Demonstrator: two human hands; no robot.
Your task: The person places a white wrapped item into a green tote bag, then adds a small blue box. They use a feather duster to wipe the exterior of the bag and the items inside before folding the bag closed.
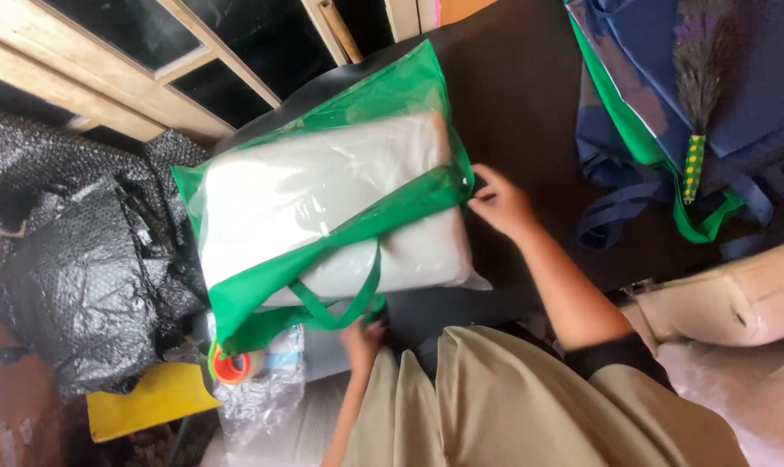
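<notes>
Right hand (500, 206) fingers pinch the green bag (323, 216); left hand (362, 335) seemingly grips it.

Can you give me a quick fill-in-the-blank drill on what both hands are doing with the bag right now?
1. The clear bag holding a white pillow has trim and handles coloured ____.
2. The right hand pinches the bag's ____ edge.
3. The left hand sits beside the bag's looped ____.
4. Beside the roll of tape, the crumpled bubble wrap is coloured ____.

Missing words: green; zipper; handle; black
</notes>
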